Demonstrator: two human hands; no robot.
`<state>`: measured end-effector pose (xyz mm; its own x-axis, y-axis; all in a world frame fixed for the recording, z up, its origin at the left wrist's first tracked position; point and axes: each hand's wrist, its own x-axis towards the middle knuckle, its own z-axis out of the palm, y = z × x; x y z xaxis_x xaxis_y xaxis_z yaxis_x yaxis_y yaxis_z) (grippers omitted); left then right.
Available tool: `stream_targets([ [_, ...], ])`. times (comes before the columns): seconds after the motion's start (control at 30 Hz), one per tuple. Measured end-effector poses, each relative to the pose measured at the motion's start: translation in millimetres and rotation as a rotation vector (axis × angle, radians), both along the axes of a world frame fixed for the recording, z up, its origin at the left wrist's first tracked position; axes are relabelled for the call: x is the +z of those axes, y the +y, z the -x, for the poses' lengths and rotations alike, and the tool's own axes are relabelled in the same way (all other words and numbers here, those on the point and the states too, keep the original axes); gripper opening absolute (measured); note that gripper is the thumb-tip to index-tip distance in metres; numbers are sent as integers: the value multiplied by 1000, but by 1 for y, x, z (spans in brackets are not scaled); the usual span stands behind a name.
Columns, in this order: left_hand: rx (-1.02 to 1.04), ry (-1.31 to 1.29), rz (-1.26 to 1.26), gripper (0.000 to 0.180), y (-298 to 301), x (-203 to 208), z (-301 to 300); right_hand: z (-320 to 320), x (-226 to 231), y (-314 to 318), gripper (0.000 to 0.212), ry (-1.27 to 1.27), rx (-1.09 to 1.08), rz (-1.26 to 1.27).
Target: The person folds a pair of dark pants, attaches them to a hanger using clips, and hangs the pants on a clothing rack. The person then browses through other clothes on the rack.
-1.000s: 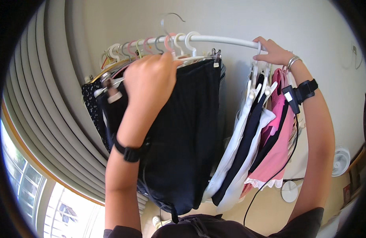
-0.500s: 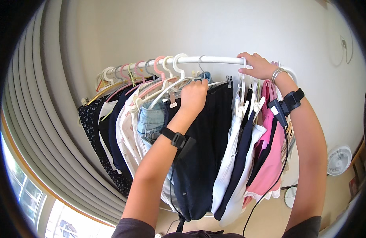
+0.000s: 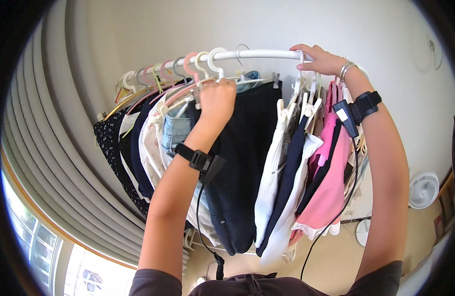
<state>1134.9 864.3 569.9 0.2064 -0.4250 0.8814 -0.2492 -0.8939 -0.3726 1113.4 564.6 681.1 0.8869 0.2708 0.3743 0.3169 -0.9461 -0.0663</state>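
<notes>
My left hand is closed on a clip hanger carrying black trousers. One metal clip shows at the trousers' right corner; another lies beside my knuckles. The hanger's grey hook stands tilted at the white rail; whether it rests on the rail I cannot tell. Farther right, my right hand grips a white hanger at its hook, fingers over the rail and thumb below. Light blue jeans hang just left of the black trousers, and white trousers to the right.
Shirts and a dark floral garment crowd the rail's left part. Pink clothes hang at the right. A grey curtain borders the left side. A white fan stands at the right. Black cables run from both wrist bands.
My left hand has shifted left along the hanger. The grey hook has tilted and moved up relative to the rail. My right hand stays at the rail, and the view has shifted slightly.
</notes>
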Motion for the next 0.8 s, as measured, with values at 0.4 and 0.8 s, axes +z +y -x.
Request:
stream_targets([
  [0.4,13,3,129,37,94,-27,162,-13,-3,-11,71,-137,106,45],
  [0.8,559,-91,77,34,203,-53,388,-89,28,51,70,-224,210,342],
])
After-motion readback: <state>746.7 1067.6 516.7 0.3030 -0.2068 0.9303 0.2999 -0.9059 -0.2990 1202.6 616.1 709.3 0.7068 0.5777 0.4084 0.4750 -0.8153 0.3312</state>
